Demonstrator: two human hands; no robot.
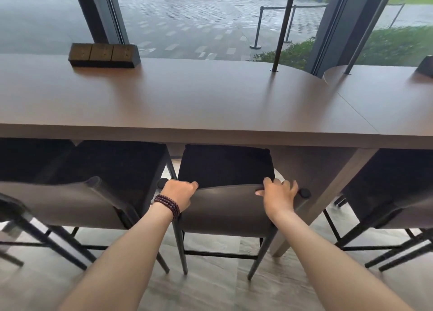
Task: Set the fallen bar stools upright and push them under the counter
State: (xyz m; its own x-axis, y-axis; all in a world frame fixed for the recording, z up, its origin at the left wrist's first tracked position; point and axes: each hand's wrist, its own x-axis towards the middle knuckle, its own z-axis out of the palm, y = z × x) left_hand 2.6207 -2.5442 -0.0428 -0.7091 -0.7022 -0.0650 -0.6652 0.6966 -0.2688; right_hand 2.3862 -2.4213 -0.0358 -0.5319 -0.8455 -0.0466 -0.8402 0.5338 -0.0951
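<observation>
The bar stool (225, 165) stands upright, seat partly under the counter (187, 99). The left hand (179, 193) grips its backrest (226, 207) with curled fingers, and the right hand (277, 195) clasps the other end more loosely. Judged risk: an uneven push drives it against the slanted counter leg (328, 193) alongside.

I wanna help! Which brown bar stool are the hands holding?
The middle black-legged bar stool: left hand and right hand hold its brown curved backrest; no other is touched.
</observation>
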